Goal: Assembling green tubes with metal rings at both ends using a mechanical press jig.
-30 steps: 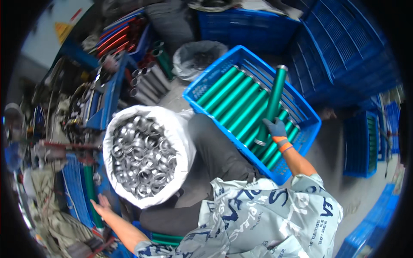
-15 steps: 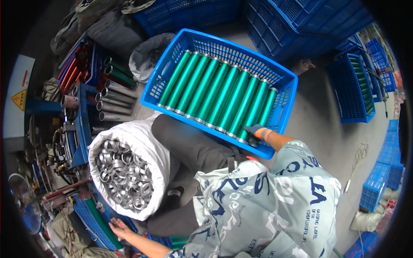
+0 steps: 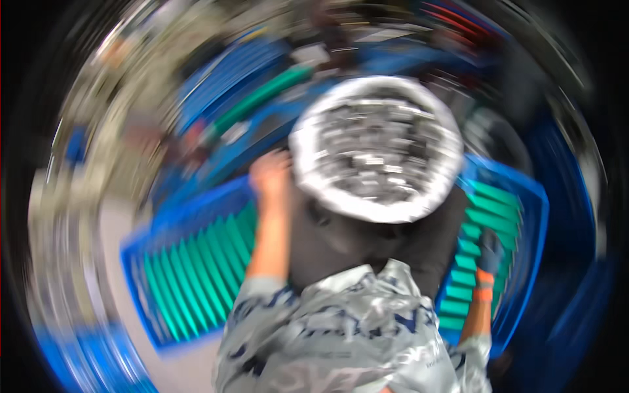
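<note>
Blurred view: gloved right hand (image 3: pixel 488 252) rests on green tubes (image 3: pixel 481 219) in blue plastic crate (image 3: pixel 534 229) at right, grip indiscernible; bare left hand (image 3: pixel 270 173) touches white sack of metal rings (image 3: pixel 377 147), centre, seemingly steadying it.

Grey floor (image 3: pixel 124 223) under blue crates (image 3: pixel 141 255) of green tubes (image 3: pixel 196 268).

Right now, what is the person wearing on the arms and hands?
The left hand is bare, its forearm bare below a short grey sleeve with dark print. The right hand wears a dark glove with an orange cuff. Motion blur hides finer detail.
</note>
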Tool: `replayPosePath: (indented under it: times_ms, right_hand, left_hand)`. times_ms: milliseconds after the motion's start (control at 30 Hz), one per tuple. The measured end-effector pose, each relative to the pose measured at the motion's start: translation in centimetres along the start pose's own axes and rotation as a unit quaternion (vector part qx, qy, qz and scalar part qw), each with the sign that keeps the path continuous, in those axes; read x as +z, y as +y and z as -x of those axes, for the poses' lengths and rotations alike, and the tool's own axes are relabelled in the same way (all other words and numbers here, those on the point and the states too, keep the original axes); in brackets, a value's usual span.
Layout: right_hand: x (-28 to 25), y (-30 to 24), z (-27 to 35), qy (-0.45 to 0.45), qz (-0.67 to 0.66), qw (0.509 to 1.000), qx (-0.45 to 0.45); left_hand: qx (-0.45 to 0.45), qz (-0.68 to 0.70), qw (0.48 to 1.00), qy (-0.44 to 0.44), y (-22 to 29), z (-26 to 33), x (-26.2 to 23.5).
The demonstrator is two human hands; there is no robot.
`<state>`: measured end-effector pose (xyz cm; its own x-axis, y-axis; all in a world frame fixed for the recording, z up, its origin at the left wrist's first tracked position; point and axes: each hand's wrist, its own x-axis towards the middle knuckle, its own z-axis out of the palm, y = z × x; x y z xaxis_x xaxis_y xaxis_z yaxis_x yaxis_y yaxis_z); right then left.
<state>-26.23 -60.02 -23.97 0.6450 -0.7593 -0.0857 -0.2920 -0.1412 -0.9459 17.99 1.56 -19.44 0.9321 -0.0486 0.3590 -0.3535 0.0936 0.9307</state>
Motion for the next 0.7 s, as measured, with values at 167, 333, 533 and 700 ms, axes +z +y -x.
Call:
replayPosePath:
  times_ms: [167,333,533,700]
  right_hand:
    - [20.7,-21.2,-1.0,-0.188,-0.048,0.968,-0.156]
    - [37.7,-26.9,5.0,-0.359,0.2,0.794,-0.448]
    - [43.9,-22.6,6.9,-0.408,0.319,0.687,-0.51]
    - [43.2,-24.4,7.6,-0.438,0.339,0.668,-0.497]
  left_hand:
    - [-0.051,-0.058,0.975,0.207,6.7,7.3,3.1]
    - [-0.058,-0.243,0.905,0.344,7.5,17.2,-12.7]
    - [-0.409,-0.399,0.768,0.291,-1.2,30.2,-27.9]
    - [-0.544,-0.384,0.706,0.24,-5.8,31.2,-24.1]
